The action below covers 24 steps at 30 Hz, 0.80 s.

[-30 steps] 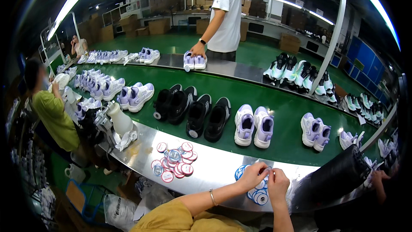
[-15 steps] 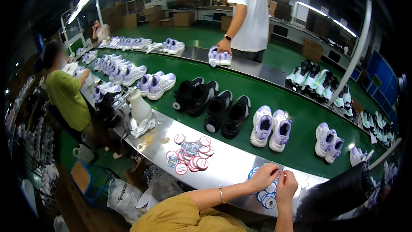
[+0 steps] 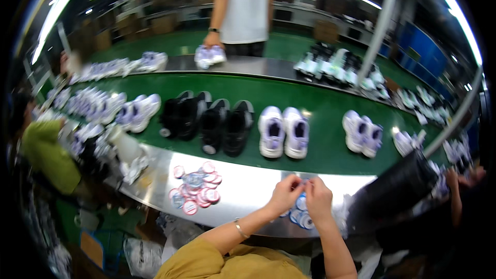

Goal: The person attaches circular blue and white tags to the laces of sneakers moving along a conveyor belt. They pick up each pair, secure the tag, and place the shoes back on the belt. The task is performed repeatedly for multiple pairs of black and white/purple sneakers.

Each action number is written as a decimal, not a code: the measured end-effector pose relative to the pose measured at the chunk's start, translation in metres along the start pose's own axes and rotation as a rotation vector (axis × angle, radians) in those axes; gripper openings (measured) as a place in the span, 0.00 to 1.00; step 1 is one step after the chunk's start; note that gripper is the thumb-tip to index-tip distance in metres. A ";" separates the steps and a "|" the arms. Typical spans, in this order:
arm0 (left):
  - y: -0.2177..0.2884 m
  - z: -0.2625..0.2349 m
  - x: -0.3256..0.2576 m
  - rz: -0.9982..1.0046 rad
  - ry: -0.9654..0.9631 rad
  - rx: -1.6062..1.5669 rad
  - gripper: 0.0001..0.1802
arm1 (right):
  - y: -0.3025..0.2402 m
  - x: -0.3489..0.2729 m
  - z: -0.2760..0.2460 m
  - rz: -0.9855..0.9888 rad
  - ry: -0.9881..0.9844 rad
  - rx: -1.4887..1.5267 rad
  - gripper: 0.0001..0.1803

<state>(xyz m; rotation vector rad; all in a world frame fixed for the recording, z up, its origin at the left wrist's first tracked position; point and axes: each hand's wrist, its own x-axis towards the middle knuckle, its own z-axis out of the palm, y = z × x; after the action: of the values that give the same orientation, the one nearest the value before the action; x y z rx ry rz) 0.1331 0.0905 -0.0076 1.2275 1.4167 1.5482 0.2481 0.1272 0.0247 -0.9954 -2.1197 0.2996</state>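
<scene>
Far left of the grip, a worker in a green top [image 3: 45, 152]. Next, still well left: white bottle [image 3: 125, 145], crumpled paper [image 3: 134, 169] just beside it. Beyond the bottle, a lilac shoe cluster [image 3: 142, 114] on the green belt [image 3: 326, 163]. Red tags [image 3: 200, 194] in a loose heap on the steel table [image 3: 248, 188], left of the grip, nearer than the bottle. Black shoes [image 3: 236, 137], four in a row, ahead and left of the grip. Farther ahead, a person in a white tee [image 3: 243, 10], one hand on a lilac pair. Left hand [image 3: 285, 196] and right hand [image 3: 320, 199] meet fingertip to fingertip, both pinched closed on a small item [image 3: 305, 181], likely a tag, too blurred to be sure. Blue tags [image 3: 301, 216] piled right below the grip, between the hands. Straight ahead, heels this way, white-lilac shoes [image 3: 296, 139]. Right of the grip, tilted black roll [image 3: 391, 195].
</scene>
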 end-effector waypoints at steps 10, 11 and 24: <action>0.000 -0.012 0.001 -0.078 -0.100 -0.320 0.07 | 0.002 -0.002 -0.001 0.044 0.007 0.197 0.04; 0.004 -0.011 0.000 -0.154 -0.095 -0.413 0.07 | 0.000 -0.004 -0.001 0.043 0.004 0.200 0.04; -0.004 -0.045 0.012 -0.076 0.041 -0.149 0.02 | -0.014 0.026 0.019 0.137 -0.270 0.393 0.07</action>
<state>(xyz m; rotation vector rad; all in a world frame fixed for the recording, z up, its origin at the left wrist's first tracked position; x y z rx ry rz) 0.0869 0.0874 -0.0072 1.0474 1.3330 1.6039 0.2158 0.1385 0.0327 -0.9031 -2.1138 0.9255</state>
